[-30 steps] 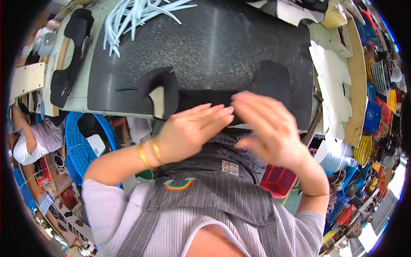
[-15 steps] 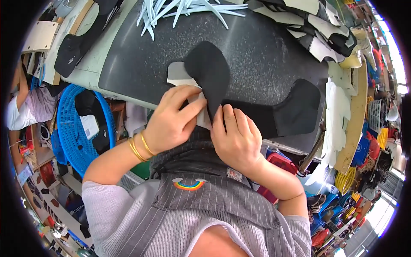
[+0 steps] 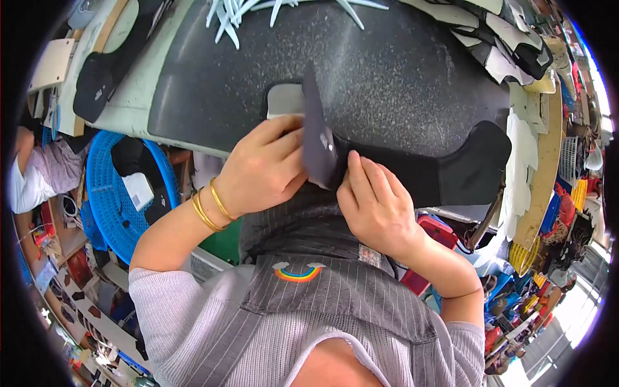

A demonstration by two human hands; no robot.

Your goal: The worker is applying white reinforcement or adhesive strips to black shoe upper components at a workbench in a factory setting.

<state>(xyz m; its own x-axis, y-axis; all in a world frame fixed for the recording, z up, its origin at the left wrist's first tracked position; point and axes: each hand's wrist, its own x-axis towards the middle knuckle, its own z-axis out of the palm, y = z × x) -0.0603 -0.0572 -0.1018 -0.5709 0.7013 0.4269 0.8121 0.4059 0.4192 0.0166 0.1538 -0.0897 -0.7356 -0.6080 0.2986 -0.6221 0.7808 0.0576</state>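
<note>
A long black fabric piece (image 3: 464, 164) with a broad, curved end lies along the near edge of the dark work board (image 3: 225, 84). Its other part, a flap (image 3: 314, 132) with small pale marks, stands up on edge between my hands. Behind that flap shows a grey-and-white backed end (image 3: 285, 100) with a black rim. My left hand (image 3: 258, 171), two gold bangles on its wrist, grips the material at the flap; its fingertips are partly hidden there. With fingers together, my right hand (image 3: 380, 203) pinches the black fabric just right of the flap's foot.
Pale blue strips (image 3: 232, 16) are heaped at the board's far edge. Stacked black-and-white cut pieces (image 3: 496, 39) lie at the far right. Another black piece (image 3: 97, 84) rests on the table at left. Below it is a blue basket (image 3: 103, 213) holding black pieces. White material (image 3: 512, 174) hangs at right.
The black flap, which lay broad side up over the grey-and-white end, now stands on edge and shows its marked face. Both hands have shifted slightly right within the view.
</note>
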